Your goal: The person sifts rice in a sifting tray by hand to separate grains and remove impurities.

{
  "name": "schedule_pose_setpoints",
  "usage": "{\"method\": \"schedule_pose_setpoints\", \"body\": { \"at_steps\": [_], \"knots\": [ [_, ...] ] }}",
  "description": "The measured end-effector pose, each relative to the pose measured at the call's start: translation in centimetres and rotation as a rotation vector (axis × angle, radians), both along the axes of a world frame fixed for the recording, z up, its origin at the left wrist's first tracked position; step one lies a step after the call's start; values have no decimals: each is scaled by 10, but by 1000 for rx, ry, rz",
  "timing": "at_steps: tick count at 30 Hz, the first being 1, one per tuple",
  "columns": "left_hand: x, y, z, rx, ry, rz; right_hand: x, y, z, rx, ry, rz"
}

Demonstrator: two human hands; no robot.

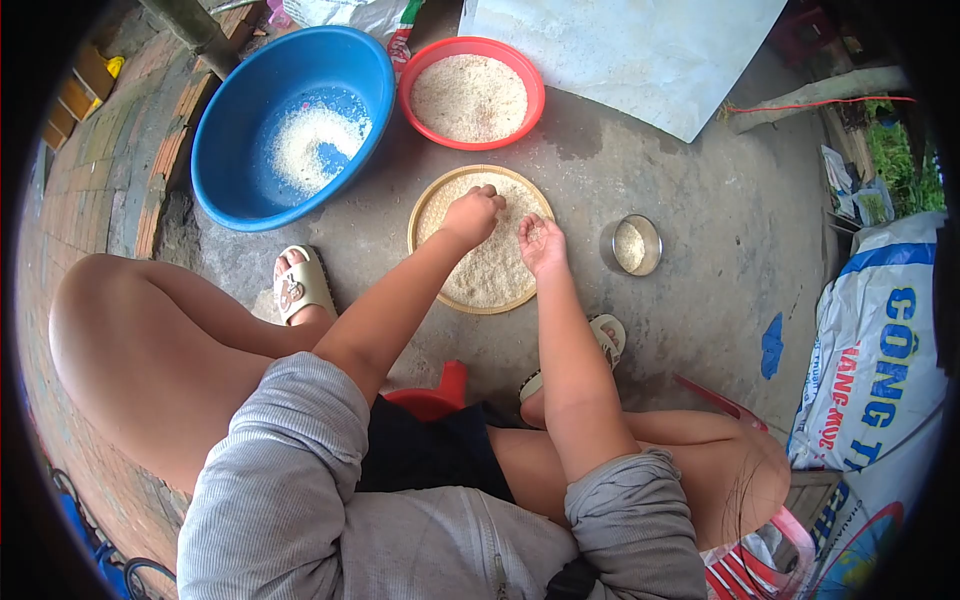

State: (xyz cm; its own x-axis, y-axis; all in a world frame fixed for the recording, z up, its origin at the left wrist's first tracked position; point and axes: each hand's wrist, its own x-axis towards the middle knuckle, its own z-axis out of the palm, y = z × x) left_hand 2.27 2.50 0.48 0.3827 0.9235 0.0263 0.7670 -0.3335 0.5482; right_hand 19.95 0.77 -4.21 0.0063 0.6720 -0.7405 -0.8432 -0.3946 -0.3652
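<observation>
The round tray (414, 240) is on the floor (700, 330), between the two sandals, and grains (490, 272) are spread in it. The left hand (541, 243) is over the right side of the tray, with the palm up and the fingers bent. The right hand (474, 214) is over the tray also, and its fingers are curled in. I cannot tell if either hand holds some grain. Behind the tray is a red basin (542, 100) with grains, and beside this a bigger blue basin (225, 190) with white grains. A metal bowl (655, 240) with some grains is to the right of the tray.
</observation>
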Motion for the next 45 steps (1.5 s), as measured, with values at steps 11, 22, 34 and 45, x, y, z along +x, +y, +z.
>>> {"method": "schedule_pose_setpoints", "body": {
  "at_steps": [11,22,34,45],
  "knots": [
    [-1,-1,-28,-46,4,79,-7,0,18,96,-8,31],
    [21,20,22,-371,-469,-99,-10,1,22,84,26,-16],
    [-2,-4,-34,-24,-153,100,-2,6,17,9,-24,-137],
    [20,43,34,-198,-565,37,14,23,19,133,73,49]
  ]
}}
